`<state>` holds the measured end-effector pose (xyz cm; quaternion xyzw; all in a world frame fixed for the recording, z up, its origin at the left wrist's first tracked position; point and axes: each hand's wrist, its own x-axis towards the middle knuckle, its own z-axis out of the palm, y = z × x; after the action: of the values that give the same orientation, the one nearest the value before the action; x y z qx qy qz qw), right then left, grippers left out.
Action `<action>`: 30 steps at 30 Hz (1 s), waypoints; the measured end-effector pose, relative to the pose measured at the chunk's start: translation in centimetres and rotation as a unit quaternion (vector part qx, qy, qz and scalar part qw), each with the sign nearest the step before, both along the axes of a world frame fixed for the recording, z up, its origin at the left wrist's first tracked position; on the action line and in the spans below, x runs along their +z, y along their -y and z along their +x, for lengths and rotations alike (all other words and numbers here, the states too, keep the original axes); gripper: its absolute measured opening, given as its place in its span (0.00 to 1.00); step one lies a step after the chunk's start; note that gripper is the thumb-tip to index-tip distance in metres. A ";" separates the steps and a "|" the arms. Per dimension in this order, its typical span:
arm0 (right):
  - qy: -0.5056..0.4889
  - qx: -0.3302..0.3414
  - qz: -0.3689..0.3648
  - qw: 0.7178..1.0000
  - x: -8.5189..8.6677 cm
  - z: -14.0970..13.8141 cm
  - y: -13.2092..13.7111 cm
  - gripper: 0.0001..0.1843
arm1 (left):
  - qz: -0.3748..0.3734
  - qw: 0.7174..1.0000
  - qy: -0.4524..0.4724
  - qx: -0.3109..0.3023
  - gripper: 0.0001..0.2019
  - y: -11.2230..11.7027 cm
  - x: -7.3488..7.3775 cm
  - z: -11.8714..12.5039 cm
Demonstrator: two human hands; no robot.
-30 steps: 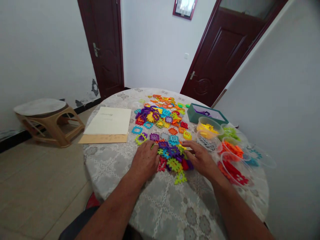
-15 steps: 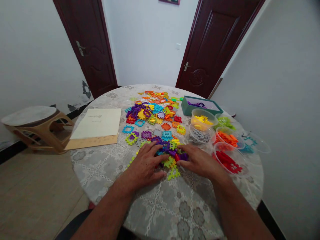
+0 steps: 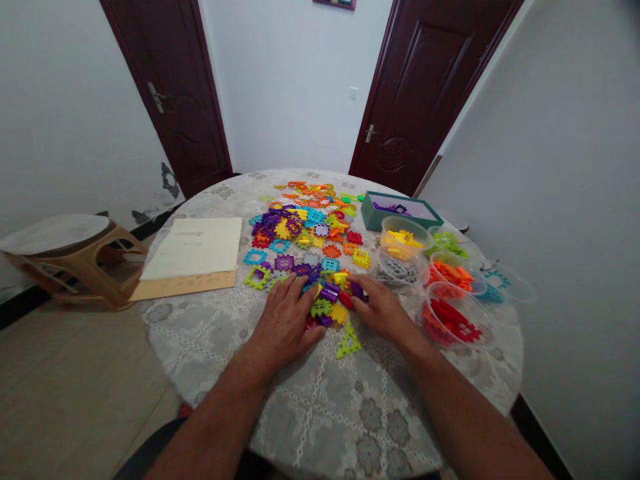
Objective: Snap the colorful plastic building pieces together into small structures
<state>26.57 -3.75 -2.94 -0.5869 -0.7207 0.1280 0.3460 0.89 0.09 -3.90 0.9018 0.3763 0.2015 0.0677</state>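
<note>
My left hand lies over the left side of a near heap of plastic building pieces, its fingers spread and hiding some of them. At the heap's right side my right hand has its thumb and fingers apart, touching the edge pieces. A purple piece shows between that thumb and forefinger, beside a red piece. Between the hands lie a purple tube-like piece, a green toothed piece and yellow ones. Nearer to me, a green triangular piece rests on the tablecloth.
A larger mixed pile spreads behind. To the right stand clear bowls of yellow, grey, orange and red pieces, plus a green box. Paper lies left; a stool stands beyond the table.
Both hands have drawn slightly inward at the heap, and its pieces have shifted and bunched between them. The green triangle now lies apart from the heap. The view has moved a little.
</note>
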 end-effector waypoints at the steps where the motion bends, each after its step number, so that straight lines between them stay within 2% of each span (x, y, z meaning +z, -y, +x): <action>1: 0.003 -0.011 0.000 1.000 -0.1 0.3 -0.1 0.22 | -0.002 1.000 -0.001 -0.001 0.35 0.0 0.0 0.0; 7: 0.020 -0.049 0.008 0.999 0.1 1.0 -0.1 0.23 | -0.032 0.999 -0.004 -0.036 0.38 0.2 0.6 -0.1; 12: 0.003 -0.043 0.038 0.998 1.1 0.5 0.2 0.23 | -0.034 0.995 0.013 -0.095 0.24 0.4 1.6 -0.1; 17: 0.002 0.001 0.032 0.999 1.3 -0.5 0.5 0.23 | -0.040 0.990 0.031 -0.134 0.19 0.5 2.0 -0.1; 20: 0.000 0.012 0.022 1.000 0.9 -0.9 0.5 0.28 | -0.032 0.991 0.040 -0.127 0.16 0.4 1.7 0.0; 23: -0.006 0.012 0.011 1.000 0.3 -1.2 0.4 0.32 | -0.020 0.995 0.041 -0.088 0.17 0.2 1.2 0.0; 26: 0.004 0.008 0.006 1.000 -0.1 -1.4 0.3 0.29 | -0.014 0.998 0.035 -0.047 0.20 -0.1 0.8 0.0; 30: 0.019 0.022 0.010 1.000 -0.7 -1.9 0.1 0.24 | -0.008 0.998 0.043 -0.050 0.21 -0.3 0.5 -0.1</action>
<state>24.71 -3.86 -3.65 -0.5697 -0.7412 0.1173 0.3352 0.81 0.38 -3.41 0.9093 0.3292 0.2334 0.1012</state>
